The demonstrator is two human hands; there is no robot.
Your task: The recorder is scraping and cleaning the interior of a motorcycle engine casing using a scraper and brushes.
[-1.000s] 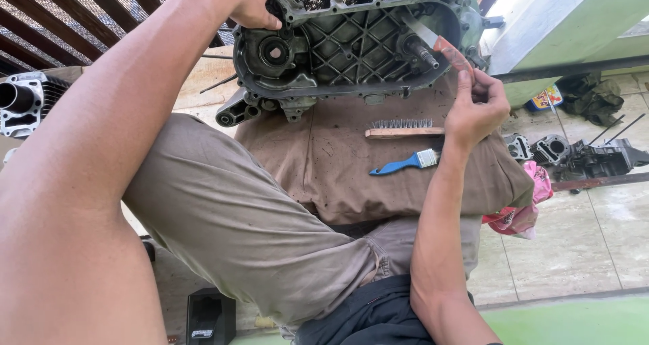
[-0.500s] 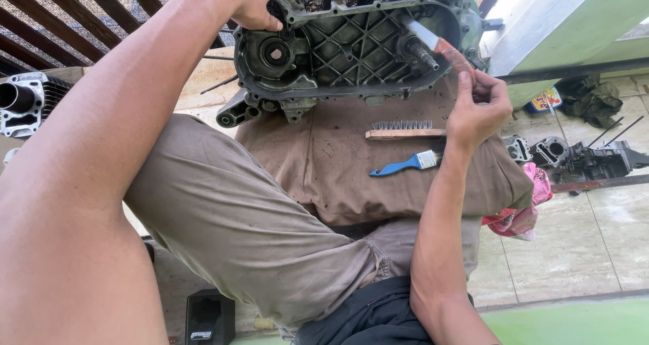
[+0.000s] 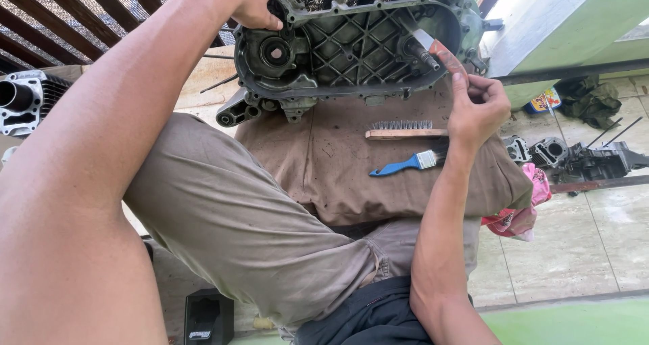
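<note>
A person sits with a large grey metal engine casing (image 3: 351, 44) propped upright at the far end of a brown cloth (image 3: 338, 162) spread in front of their knees, its ribbed hollow side facing them. The left hand (image 3: 253, 4) is closed over the casing's upper left edge, gripping it just above a round bearing hole. The right hand (image 3: 476, 108) sits just below and right of the casing's right end, fingers pinched shut on the reddish handle of a flat paintbrush (image 3: 433, 47) — its pale bristles reach up and left into the casing's hollow, beside a short protruding shaft. On the cloth below the casing, between it and the person's lap, lie a wooden-backed wire brush (image 3: 404, 130) and, just nearer, a small paintbrush with a blue handle (image 3: 404, 164). Right of the casing, beyond the cloth's edge, a crumpled pink plastic bag (image 3: 524, 206) with red print rests on the tiled floor. Further right and a little higher than the bag, a small yellow and blue container (image 3: 543, 102) stands against a pale green wall — its label is too small to make out. Loose metal engine parts (image 3: 574, 157) lie on the floor right of the cloth, and a finned grey cylinder (image 3: 23, 102) sits far to the casing's left.
</note>
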